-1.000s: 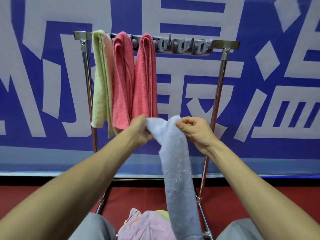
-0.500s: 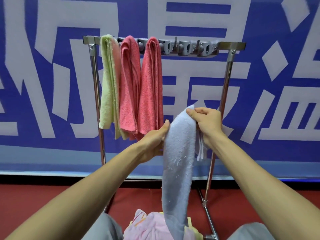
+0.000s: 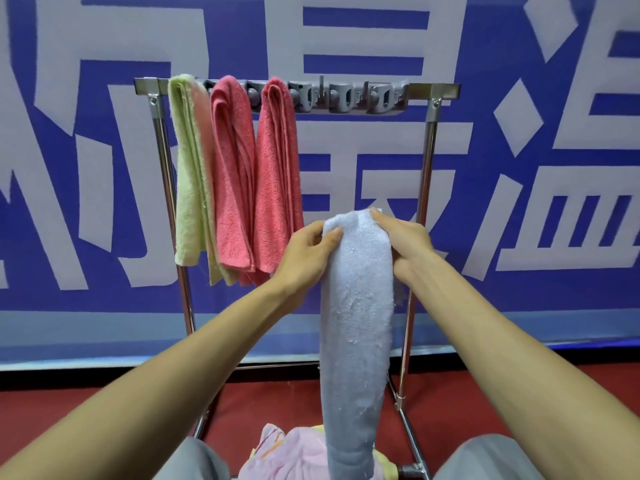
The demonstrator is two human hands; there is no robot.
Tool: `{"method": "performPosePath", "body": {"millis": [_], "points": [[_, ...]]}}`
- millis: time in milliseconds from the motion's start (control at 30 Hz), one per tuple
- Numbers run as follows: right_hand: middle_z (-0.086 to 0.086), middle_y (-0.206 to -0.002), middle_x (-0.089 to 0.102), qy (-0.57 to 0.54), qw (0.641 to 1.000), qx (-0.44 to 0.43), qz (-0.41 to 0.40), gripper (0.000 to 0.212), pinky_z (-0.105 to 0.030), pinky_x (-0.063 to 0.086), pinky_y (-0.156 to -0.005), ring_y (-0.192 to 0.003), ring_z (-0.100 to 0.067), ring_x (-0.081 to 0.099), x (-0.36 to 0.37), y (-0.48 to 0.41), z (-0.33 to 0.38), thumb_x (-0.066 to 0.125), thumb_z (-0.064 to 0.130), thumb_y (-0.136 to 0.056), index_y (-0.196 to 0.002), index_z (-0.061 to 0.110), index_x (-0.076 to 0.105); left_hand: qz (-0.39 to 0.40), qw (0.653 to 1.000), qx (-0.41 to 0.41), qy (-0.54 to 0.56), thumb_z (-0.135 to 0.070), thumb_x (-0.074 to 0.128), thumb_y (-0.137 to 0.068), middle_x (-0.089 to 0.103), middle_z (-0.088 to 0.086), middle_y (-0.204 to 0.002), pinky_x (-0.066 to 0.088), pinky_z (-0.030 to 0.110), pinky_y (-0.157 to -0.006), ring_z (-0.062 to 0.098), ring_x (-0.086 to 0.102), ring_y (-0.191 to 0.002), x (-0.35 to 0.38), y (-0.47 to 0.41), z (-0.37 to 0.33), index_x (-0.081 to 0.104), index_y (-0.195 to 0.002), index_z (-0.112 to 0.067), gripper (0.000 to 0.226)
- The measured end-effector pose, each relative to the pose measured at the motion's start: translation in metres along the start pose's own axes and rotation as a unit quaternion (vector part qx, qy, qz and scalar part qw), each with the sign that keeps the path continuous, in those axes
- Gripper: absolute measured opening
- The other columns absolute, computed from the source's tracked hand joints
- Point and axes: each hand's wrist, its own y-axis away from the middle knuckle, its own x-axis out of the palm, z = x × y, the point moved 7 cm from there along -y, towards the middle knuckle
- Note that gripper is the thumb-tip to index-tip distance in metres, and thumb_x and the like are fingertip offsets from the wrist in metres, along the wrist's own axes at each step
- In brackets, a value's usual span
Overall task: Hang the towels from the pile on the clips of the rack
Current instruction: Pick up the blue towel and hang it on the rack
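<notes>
in front of rack [image 3: 428,174], below its top bar: light blue towel [image 3: 356,306] held up folded over, hanging long and narrow, lower end in front of pile [image 3: 294,457] at bottom edge of view, between grey-clad knees [image 3: 485,459]. left hand [image 3: 304,258] pinches towel's upper left edge, thumb on front. right hand [image 3: 405,240] grips upper right corner, fingers curled over fold. on left part of rack hang green towel [image 3: 188,168], then two coral towels [image 3: 232,174] side by side, touching. grey clips [image 3: 349,97] show to their right. blue banner [image 3: 519,220] behind, red floor [image 3: 104,403] below.
</notes>
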Motion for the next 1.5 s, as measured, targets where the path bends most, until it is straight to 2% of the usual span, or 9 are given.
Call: {"method": "performPosePath", "body": {"millis": [167, 333, 467, 667, 800, 1000, 1100, 1200, 1500], "points": [[-0.008, -0.101, 0.072, 0.012, 0.999, 0.023, 0.045, 0.042, -0.040, 0.055, -0.089, -0.096, -0.025, 0.068, -0.005, -0.002, -0.009, 0.060, 0.043, -0.090, -0.111, 0.008, 0.068, -0.053, 0.998, -0.007, -0.025, -0.023, 0.056, -0.094, 0.071, 0.005, -0.086, 0.052, 0.036, -0.066, 0.013, 0.063, -0.076, -0.002, -0.008, -0.009, 0.070, -0.089, -0.009, 0.021], [-0.007, -0.110, 0.072, 0.047, 0.977, 0.058, 0.198, 0.051, -0.040, 0.054, -0.091, -0.104, -0.023, 0.068, 0.008, 0.009, -0.031, 0.038, 0.055, -0.097, -0.118, 0.018, 0.065, -0.139, 0.985, -0.097, 0.042, -0.017, 0.060, -0.092, 0.066, 0.009, -0.081, 0.051, 0.033, -0.071, 0.018, 0.061, -0.075, -0.014, -0.018, -0.004, 0.067, -0.088, 0.008, 0.027], [-0.002, -0.095, 0.073, 0.064, 0.970, 0.029, 0.233, 0.041, -0.036, 0.052, -0.084, -0.090, -0.017, 0.067, 0.012, 0.011, -0.029, 0.049, 0.042, -0.097, -0.112, 0.010, 0.069, -0.177, 0.955, -0.178, 0.156, -0.007, 0.064, -0.088, 0.064, 0.007, -0.079, 0.053, 0.027, -0.063, 0.017, 0.062, -0.073, -0.025, -0.017, 0.002, 0.062, -0.081, -0.001, 0.010], [-0.001, -0.080, 0.070, 0.173, 0.939, -0.023, 0.296, 0.023, -0.020, 0.051, -0.060, -0.065, -0.007, 0.063, 0.031, 0.022, -0.021, 0.063, 0.017, -0.091, -0.103, -0.002, 0.067, -0.235, 0.952, -0.170, 0.102, -0.010, 0.064, -0.086, 0.061, 0.006, -0.078, 0.052, 0.032, -0.072, 0.021, 0.059, -0.078, -0.061, -0.017, 0.012, 0.058, -0.076, -0.004, 0.013], [-0.005, -0.085, 0.072, 0.164, 0.953, -0.073, 0.246, 0.018, -0.020, 0.052, -0.058, -0.070, -0.010, 0.067, 0.042, 0.020, -0.008, 0.066, 0.014, -0.089, -0.101, 0.002, 0.070, -0.157, 0.956, -0.216, 0.119, -0.022, 0.055, -0.094, 0.057, 0.006, -0.073, 0.042, 0.020, -0.044, 0.016, 0.053, -0.061, -0.055, -0.004, 0.026, 0.061, -0.090, -0.006, 0.018], [-0.007, -0.080, 0.072, 0.154, 0.968, -0.046, 0.193, 0.013, -0.026, 0.059, -0.061, -0.066, -0.012, 0.069, 0.052, 0.012, 0.004, 0.068, 0.008, -0.086, -0.096, -0.001, 0.070, -0.030, 0.967, -0.208, 0.142, -0.055, 0.029, -0.098, 0.069, 0.005, -0.087, 0.047, 0.024, -0.063, 0.013, 0.062, -0.073, -0.040, 0.014, 0.045, 0.068, -0.106, -0.009, 0.060], [-0.009, -0.080, 0.072, 0.103, 0.983, -0.039, 0.148, 0.004, -0.027, 0.060, -0.062, -0.063, -0.013, 0.070, 0.049, 0.010, 0.007, 0.067, 0.003, -0.086, -0.086, 0.000, 0.069, 0.003, 0.976, -0.190, 0.106, -0.048, 0.044, -0.096, 0.075, -0.003, -0.089, 0.052, 0.024, -0.071, 0.009, 0.069, -0.079, -0.034, 0.025, 0.046, 0.070, -0.101, -0.013, 0.044], [-0.011, -0.084, 0.071, 0.035, 0.994, -0.027, 0.105, 0.004, -0.028, 0.060, -0.062, -0.070, -0.016, 0.070, 0.040, 0.009, 0.010, 0.067, -0.001, -0.084, -0.088, -0.001, 0.068, -0.027, 0.990, -0.128, 0.061, -0.028, 0.058, -0.093, 0.070, -0.006, -0.075, 0.045, 0.015, -0.053, 0.005, 0.060, -0.064, -0.036, 0.027, 0.042, 0.067, -0.094, -0.007, 0.023], [-0.014, -0.094, 0.072, -0.013, 0.997, -0.010, 0.076, 0.019, -0.027, 0.060, -0.068, -0.082, -0.020, 0.071, 0.010, 0.009, 0.010, 0.065, -0.002, -0.086, -0.104, -0.008, 0.065, -0.039, 0.998, -0.054, 0.018, -0.027, 0.055, -0.095, 0.071, 0.007, -0.103, 0.048, 0.024, -0.072, 0.013, 0.061, -0.086, -0.022, 0.006, 0.007, 0.069, -0.105, -0.009, 0.025]]}}
